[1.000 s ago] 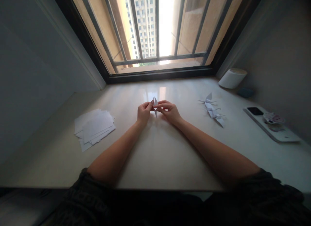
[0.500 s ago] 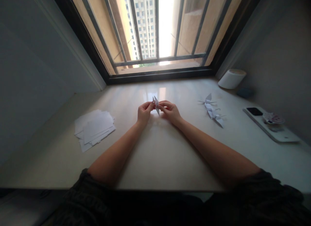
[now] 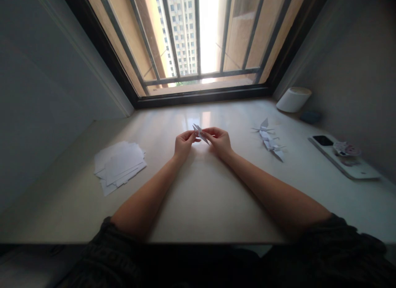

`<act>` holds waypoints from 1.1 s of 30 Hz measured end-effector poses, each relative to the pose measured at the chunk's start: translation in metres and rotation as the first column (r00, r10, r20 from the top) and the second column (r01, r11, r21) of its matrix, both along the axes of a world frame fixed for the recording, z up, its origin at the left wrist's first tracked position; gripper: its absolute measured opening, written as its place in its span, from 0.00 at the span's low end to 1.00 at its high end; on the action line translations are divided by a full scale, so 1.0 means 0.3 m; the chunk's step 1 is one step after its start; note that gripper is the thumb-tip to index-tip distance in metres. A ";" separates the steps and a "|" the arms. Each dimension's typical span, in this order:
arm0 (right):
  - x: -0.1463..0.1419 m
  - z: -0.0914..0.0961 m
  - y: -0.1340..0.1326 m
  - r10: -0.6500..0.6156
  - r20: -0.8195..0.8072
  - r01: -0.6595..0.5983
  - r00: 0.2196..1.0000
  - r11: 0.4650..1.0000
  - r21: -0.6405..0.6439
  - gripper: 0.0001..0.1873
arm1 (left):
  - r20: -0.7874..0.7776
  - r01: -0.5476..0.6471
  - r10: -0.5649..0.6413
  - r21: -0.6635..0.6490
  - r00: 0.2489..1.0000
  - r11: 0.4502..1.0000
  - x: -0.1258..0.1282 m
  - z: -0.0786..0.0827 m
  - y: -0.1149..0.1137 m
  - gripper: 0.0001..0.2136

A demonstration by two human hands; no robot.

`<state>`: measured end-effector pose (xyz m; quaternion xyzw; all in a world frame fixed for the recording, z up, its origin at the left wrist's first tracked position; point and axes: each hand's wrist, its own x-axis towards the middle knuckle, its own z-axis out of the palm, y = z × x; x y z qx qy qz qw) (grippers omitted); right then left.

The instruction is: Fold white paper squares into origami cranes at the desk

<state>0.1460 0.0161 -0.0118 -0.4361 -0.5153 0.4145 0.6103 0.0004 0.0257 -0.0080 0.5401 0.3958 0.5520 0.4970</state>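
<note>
A small folded white paper piece (image 3: 200,133) is pinched between both my hands above the middle of the pale table (image 3: 198,197). My left hand (image 3: 183,143) grips its left side with fingertips closed. My right hand (image 3: 220,140) grips its right side, fingers curled. The piece lies tilted, with its pointed end up to the left. Both forearms rest on the table.
A loose stack of white paper sheets (image 3: 119,165) lies to the left. Folded paper cranes (image 3: 269,139) sit to the right. Farther right are a phone on a white tray (image 3: 343,158), a white roll (image 3: 293,100) and a barred window (image 3: 198,44) at the back.
The folded piece has turned from nearly upright to a flatter tilt between my fingers. Both hands stayed in about the same place.
</note>
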 end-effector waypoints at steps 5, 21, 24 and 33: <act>-0.001 0.000 0.001 -0.016 0.014 0.016 1.000 1.000 -0.010 0.17 | 0.001 0.007 -0.007 0.009 1.000 1.000 0.001 0.001 0.000 0.17; -0.001 -0.001 -0.004 -0.055 0.095 0.052 0.994 0.998 0.030 0.14 | -0.001 0.001 -0.001 -0.011 1.000 1.000 -0.002 -0.002 0.001 0.17; -0.002 0.004 -0.010 -0.065 0.140 0.058 0.988 0.997 0.055 0.15 | -0.037 0.007 -0.007 -0.009 0.999 1.000 -0.003 0.005 -0.003 0.16; 0.000 -0.013 0.002 -0.025 0.111 0.023 0.993 1.000 0.022 0.20 | -0.008 -0.054 0.054 0.000 0.999 0.999 0.002 -0.006 0.005 0.15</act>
